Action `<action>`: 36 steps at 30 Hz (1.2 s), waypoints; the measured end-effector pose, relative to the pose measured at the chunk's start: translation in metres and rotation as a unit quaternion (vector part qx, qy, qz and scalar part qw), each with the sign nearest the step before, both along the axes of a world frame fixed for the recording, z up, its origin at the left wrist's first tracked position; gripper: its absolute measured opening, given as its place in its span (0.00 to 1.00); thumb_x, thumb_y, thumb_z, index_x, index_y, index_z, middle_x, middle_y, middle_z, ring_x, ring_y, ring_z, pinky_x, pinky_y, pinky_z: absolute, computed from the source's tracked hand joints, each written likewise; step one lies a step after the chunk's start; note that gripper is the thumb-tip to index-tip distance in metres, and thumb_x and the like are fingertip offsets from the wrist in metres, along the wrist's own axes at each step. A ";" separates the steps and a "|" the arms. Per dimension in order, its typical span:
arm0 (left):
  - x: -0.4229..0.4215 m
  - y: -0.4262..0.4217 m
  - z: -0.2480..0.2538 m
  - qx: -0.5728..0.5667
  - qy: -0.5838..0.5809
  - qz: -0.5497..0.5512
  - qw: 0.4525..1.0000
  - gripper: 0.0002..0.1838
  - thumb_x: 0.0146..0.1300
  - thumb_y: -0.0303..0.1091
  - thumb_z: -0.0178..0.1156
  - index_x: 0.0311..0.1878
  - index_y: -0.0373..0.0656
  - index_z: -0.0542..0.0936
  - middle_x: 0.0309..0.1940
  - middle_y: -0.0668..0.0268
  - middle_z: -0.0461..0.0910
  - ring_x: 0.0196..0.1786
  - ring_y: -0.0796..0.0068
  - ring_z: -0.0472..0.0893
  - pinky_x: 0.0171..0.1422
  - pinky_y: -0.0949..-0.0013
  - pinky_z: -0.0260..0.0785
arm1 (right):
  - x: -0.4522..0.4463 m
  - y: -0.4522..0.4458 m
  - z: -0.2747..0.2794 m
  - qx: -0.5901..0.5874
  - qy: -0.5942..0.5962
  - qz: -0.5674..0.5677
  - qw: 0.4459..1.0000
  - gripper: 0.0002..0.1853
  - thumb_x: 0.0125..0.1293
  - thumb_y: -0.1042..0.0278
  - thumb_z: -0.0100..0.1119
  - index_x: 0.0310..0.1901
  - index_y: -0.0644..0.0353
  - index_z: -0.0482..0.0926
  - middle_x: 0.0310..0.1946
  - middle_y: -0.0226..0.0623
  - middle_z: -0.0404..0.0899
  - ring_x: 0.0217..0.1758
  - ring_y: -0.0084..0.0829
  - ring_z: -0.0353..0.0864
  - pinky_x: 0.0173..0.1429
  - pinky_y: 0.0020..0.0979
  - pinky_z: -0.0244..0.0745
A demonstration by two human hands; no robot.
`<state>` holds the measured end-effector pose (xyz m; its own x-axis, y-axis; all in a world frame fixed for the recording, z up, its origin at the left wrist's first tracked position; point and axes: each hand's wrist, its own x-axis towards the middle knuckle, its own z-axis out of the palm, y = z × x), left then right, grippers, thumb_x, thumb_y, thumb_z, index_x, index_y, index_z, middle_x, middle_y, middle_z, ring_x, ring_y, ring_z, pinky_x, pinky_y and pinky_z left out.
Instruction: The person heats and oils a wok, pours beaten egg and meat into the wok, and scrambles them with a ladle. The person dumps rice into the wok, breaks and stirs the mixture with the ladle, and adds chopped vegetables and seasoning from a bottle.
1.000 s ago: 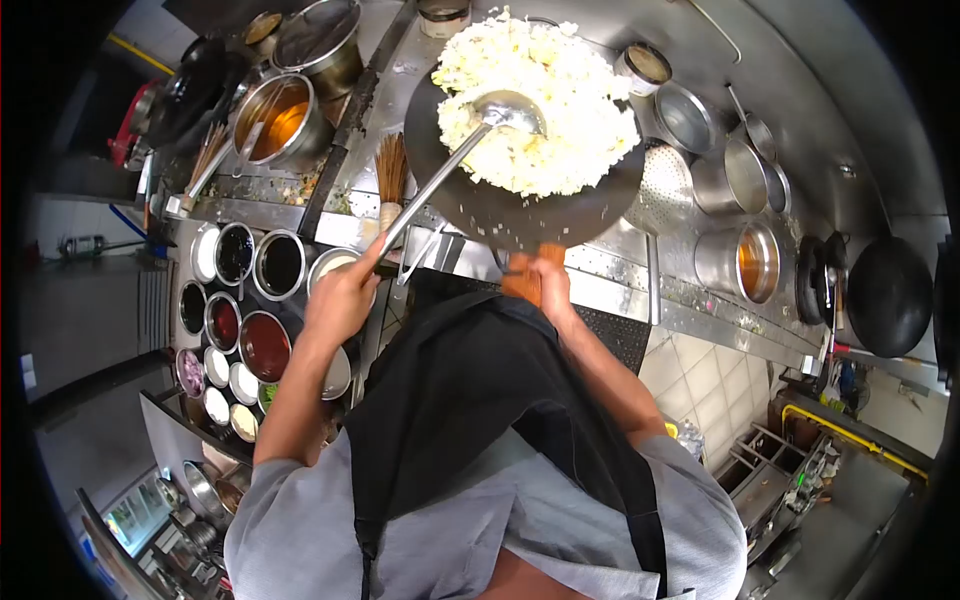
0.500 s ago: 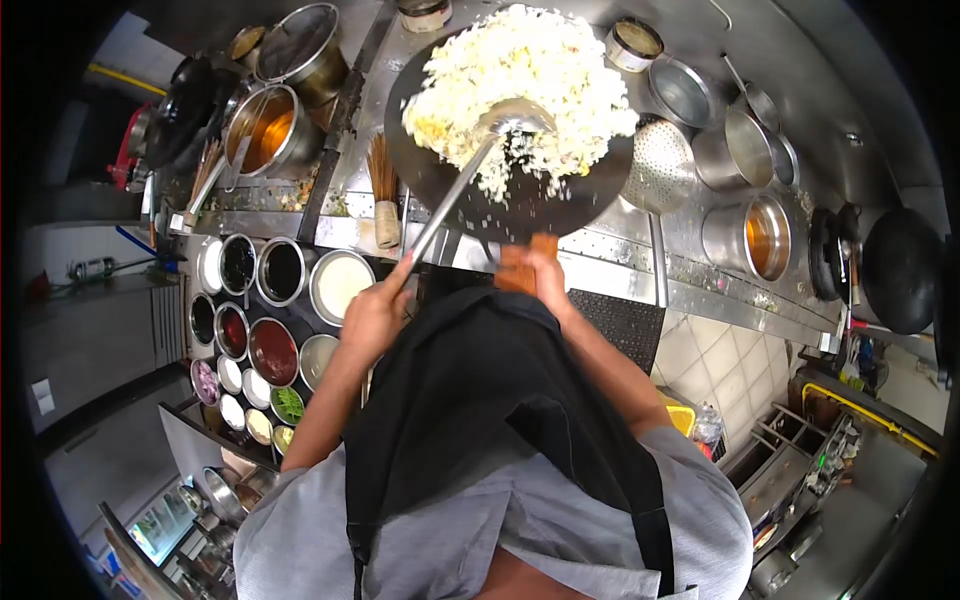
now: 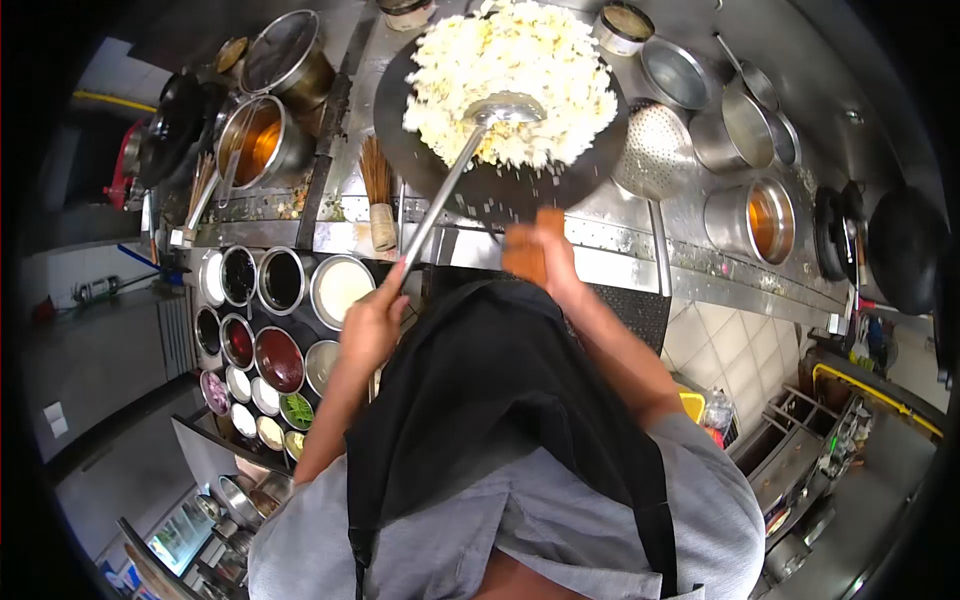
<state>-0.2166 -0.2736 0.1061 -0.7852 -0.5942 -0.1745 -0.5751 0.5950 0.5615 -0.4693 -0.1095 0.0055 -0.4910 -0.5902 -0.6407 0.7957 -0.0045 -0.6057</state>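
Fried rice with yellowish bits (image 3: 540, 50) fills the upper part of a dark wok (image 3: 400, 130), and some loose grains fall blurred near its front side. My left hand (image 3: 372, 320) is closed round the long metal handle of a ladle (image 3: 440, 200), whose bowl lies against the rice. At the near side of the wok, my right hand (image 3: 558, 262) grips the brown wok handle (image 3: 525, 254); motion blurs its fingers.
Left are sauce and ingredient bowls (image 3: 279, 360), a pot of orange liquid (image 3: 262, 142) and a bamboo brush (image 3: 378, 190). Right of the wok are a perforated strainer (image 3: 655, 150), metal pots (image 3: 735, 135) and another pot with orange liquid (image 3: 765, 222).
The wok has shifted left in view, and the rice has tumbled and gathered toward its far side. My left hand and the ladle handle have moved down and right since the first frame.
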 end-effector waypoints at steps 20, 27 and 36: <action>-0.042 -0.043 0.071 0.555 0.027 0.163 0.815 0.25 0.75 0.35 0.55 0.74 0.52 0.68 0.25 0.71 0.72 0.15 0.78 0.68 0.17 0.73 0.64 | -0.083 -0.094 -0.032 -0.048 -0.005 -0.097 0.994 0.10 0.60 0.75 0.56 0.41 0.71 0.76 0.37 0.47 0.82 0.38 0.43 0.86 0.42 0.43 0.86; -0.141 -0.151 0.094 0.670 0.262 -0.218 0.660 0.61 0.36 0.80 0.68 0.65 0.44 0.62 0.66 0.32 0.69 0.64 0.38 0.76 0.58 0.45 0.78 | -0.099 -0.114 -0.073 -0.048 -0.001 -0.049 0.998 0.13 0.64 0.71 0.52 0.45 0.72 0.77 0.40 0.48 0.84 0.42 0.43 0.87 0.46 0.44 0.86; -0.348 -0.175 0.201 0.151 0.515 -0.087 0.839 0.19 0.72 0.45 0.61 0.25 0.51 0.69 0.14 0.73 0.67 0.13 0.77 0.67 0.17 0.71 0.62 | -0.099 -0.114 -0.066 -0.058 0.019 -0.031 0.998 0.14 0.65 0.70 0.52 0.44 0.73 0.79 0.40 0.48 0.84 0.41 0.43 0.87 0.47 0.41 0.86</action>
